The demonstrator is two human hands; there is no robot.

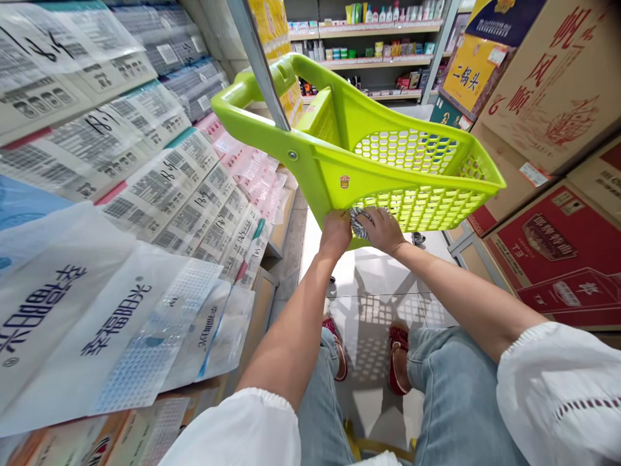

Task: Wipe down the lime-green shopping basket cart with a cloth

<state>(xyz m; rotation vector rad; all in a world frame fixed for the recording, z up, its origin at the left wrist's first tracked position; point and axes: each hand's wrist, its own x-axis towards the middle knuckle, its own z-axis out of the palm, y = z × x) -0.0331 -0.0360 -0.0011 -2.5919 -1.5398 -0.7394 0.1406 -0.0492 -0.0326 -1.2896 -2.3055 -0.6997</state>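
A lime-green shopping cart (334,155) stands tilted in front of me, its handle to the upper left and its honeycomb basket to the right. My left hand (336,232) is closed at the lower part of the cart's side, its fingertips hidden. Right beside it, my right hand (384,229) presses a bunched black-and-white striped cloth (359,223) against the side of the basket, fingers curled over it. A small sticker (344,182) shows on the green plastic above the hands.
Stacked plastic-wrapped paper packs (160,194) line the left side. Red cartons (548,239) and a large brown box (553,97) stand on the right. Shelves with bottles (373,61) are behind. A grey metal post (262,65) rises by the handle. Tiled floor (388,278) lies below.
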